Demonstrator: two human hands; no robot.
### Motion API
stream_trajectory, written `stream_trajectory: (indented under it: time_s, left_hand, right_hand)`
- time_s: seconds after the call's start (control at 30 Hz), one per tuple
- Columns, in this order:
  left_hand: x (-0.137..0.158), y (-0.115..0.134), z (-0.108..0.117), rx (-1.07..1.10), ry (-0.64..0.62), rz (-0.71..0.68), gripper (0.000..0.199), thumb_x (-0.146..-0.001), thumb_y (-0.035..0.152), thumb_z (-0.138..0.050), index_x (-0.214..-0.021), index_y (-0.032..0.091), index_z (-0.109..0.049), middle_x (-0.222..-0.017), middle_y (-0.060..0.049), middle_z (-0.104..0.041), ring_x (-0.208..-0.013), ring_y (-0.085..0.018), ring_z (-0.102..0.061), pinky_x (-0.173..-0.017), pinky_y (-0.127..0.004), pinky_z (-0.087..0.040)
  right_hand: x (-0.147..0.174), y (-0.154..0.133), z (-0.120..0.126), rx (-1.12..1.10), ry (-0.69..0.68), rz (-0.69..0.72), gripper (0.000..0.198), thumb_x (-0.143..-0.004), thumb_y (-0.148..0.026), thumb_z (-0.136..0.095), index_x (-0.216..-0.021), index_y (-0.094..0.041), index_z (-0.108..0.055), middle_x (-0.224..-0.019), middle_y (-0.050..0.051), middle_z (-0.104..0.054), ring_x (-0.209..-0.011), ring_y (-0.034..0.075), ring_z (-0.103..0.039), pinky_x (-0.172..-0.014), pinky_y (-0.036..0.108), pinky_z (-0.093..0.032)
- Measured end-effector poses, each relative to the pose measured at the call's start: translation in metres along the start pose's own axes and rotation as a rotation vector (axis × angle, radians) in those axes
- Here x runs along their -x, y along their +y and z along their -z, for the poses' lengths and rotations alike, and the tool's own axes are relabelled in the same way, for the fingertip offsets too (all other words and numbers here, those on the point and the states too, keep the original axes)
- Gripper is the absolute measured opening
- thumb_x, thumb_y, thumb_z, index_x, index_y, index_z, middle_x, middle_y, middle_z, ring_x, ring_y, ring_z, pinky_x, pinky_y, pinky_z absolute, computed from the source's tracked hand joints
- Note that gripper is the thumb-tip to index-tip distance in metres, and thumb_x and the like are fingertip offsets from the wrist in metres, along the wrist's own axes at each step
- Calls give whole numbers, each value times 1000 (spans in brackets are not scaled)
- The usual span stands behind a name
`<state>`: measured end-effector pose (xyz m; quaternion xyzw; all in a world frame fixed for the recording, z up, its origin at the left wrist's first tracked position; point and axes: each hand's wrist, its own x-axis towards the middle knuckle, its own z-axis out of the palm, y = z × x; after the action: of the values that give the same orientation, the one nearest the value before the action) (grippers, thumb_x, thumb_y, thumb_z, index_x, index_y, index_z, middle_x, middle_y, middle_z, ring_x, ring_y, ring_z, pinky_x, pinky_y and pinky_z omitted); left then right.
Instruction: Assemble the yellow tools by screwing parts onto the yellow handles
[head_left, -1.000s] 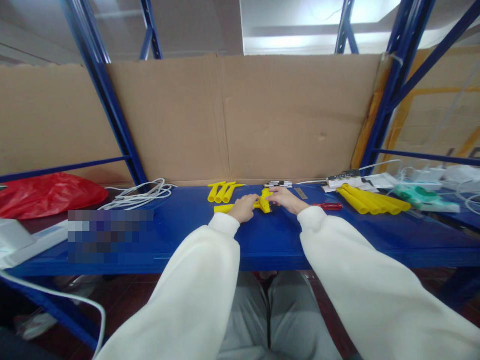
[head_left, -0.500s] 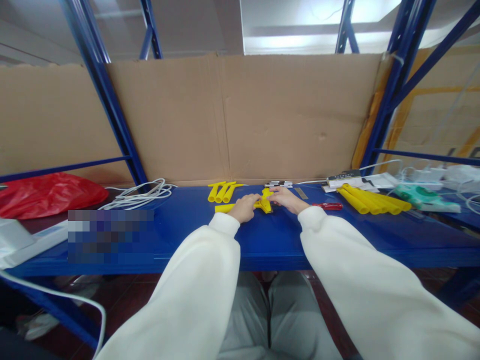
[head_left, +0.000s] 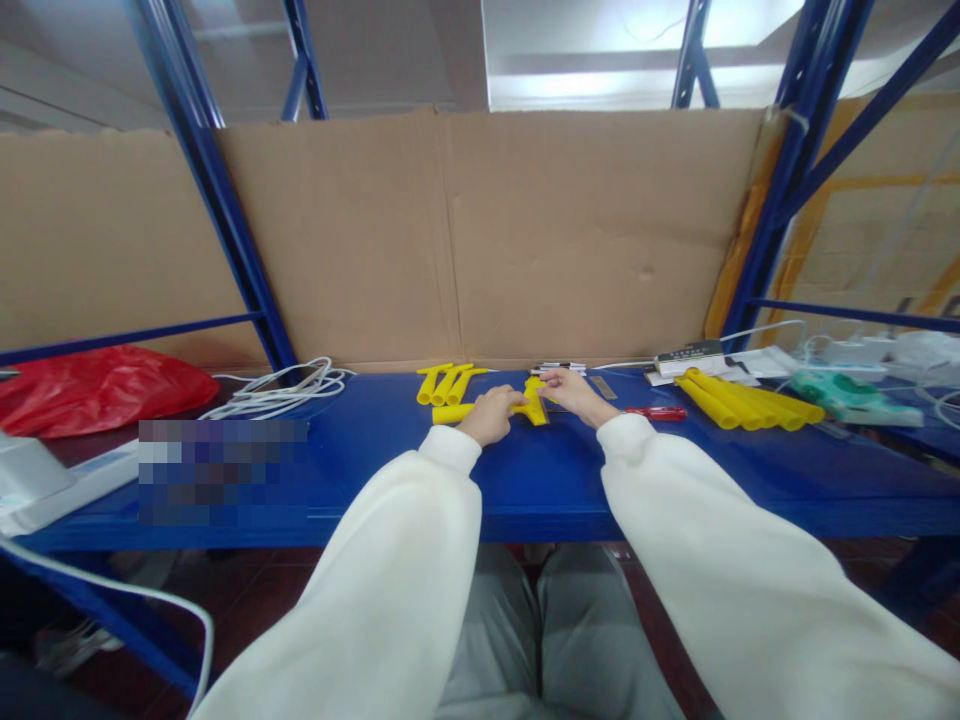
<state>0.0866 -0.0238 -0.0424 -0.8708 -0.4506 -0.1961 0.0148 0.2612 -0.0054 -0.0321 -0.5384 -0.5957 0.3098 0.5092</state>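
Observation:
A yellow T-shaped scraper (head_left: 535, 408) lies on the blue table, its handle pointing left and its wide head under my fingers. My left hand (head_left: 489, 416) is closed round the handle near the head. Just right of the head, my right hand (head_left: 574, 393) has its thumb and forefinger pinched together; anything between them is too small to make out. A screwdriver with a red handle (head_left: 656, 413) lies right of my right wrist, its shaft pointing toward the scraper. Behind my right hand is a flat metal blade (head_left: 603, 387).
Three yellow T-shaped pieces (head_left: 448, 385) lie behind my left hand. Several yellow tubes (head_left: 739, 403) lie at right, beside a green and clear item (head_left: 851, 395). At left are coiled white cable (head_left: 300, 385), a red bag (head_left: 105, 388) and a power strip (head_left: 82, 482). Cardboard (head_left: 540, 240) stands behind.
My right fingers have drawn up slightly from the scraper's head into a tighter pinch. My left hand stays on the handle, and the head shows more.

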Motion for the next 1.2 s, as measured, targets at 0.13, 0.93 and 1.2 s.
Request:
stream_trajectory:
  time_s: [0.13,0.93,1.2]
  left_hand:
    - [2,5,4,-6,19,7,46,-85,0,-50,-122,19,-67,-122,-11,-63,-117,-24,-57,-104,-41,-44]
    - [4,3,3,10,23,-89,50,-88,6,-50,-132,26,-59,-116,-8,-65,-113,-24,-61,-100,-38,-47]
    - [1,-1,0,35,6,-154,45,-88,12,-55,-129,28,-65,-106,-6,-66,-105,-20,-63,-100,-35,-47]
  right_hand:
    - [-3,-1,3,-42,58,-14,18,-71,1,-66,-73,-16,-60,-62,-5,-57,-60,10,-56,-66,22,-49]
    - [12,-8,7,-322,-323,-290,18,-82,-1,-57,-72,-15,-62,-63,1,-68,-57,11,-62,-60,22,-54]
    - [9,-2,7,-288,-408,-323,16,-81,-1,-55,-75,-15,-61,-61,1,-67,-57,12,-64,-65,24,-56]
